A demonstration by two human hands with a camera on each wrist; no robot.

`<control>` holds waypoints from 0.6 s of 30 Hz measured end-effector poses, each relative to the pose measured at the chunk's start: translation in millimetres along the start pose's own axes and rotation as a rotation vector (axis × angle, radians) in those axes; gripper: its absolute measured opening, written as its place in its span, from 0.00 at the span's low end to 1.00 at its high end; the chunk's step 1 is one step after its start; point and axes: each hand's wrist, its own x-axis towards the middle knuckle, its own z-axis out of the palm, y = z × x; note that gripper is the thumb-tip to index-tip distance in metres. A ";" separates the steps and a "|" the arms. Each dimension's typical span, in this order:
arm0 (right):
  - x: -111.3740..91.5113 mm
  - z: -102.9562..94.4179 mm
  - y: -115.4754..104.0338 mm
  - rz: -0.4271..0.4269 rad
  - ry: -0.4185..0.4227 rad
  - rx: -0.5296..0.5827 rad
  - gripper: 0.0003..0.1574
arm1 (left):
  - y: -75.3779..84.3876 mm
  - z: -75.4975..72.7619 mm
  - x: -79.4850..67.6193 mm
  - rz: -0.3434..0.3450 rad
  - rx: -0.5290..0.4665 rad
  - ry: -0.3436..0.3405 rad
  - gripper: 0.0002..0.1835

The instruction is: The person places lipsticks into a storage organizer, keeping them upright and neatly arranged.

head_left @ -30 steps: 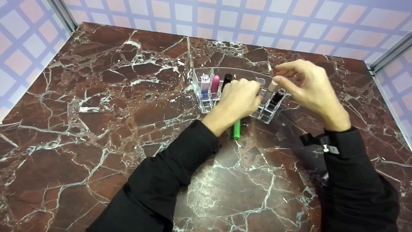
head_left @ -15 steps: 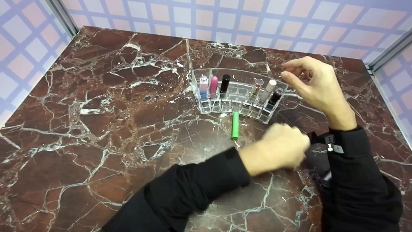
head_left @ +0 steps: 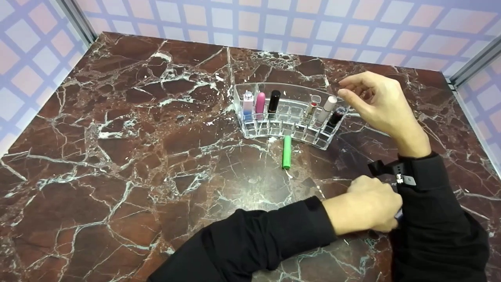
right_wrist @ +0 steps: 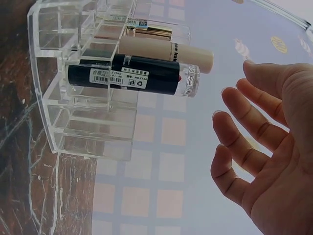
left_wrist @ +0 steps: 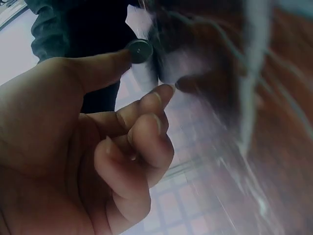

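Observation:
My left hand [head_left: 372,201] is low on the table beside the right sleeve, its fingers bent. In the left wrist view its thumb meets the dark round end of a tube [left_wrist: 140,52], seemingly a lipstick; the fingertips are close by, but whether they pinch it is unclear. In the head view only a bluish bit of this tube [head_left: 399,214] shows. My right hand [head_left: 377,102] hovers, loosely bent and holding nothing, at the right end of a clear lipstick holder [head_left: 285,129]. Nearest it are a black tube with a clear cap [right_wrist: 132,73] and a beige tube [right_wrist: 195,56].
A green tube [head_left: 287,152] lies before the holder. In the holder stand a pale pink-and-blue tube [head_left: 247,103], a pink tube [head_left: 260,105], a black tube [head_left: 274,102] and a red-tipped lipstick [head_left: 312,109]. Patterned panels [head_left: 274,23] border the marbled table [head_left: 137,176].
My left hand has moved from over the holder down and right, to the tube beside the right sleeve. My right hand has stayed near the holder's right end, shifting only slightly.

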 end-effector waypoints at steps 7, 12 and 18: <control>-2.3 -2.2 0.1 0.033 -0.006 -0.007 0.14 | 11.9 1.9 5.1 -0.036 0.032 -0.054 0.16; -1.8 -3.5 -1.8 0.045 -0.019 -0.001 0.14 | 18.2 3.0 10.3 -0.080 0.027 -0.100 0.17; -1.5 -6.0 -4.3 0.079 -0.029 0.015 0.15 | 29.8 0.4 20.1 -0.183 0.009 -0.172 0.15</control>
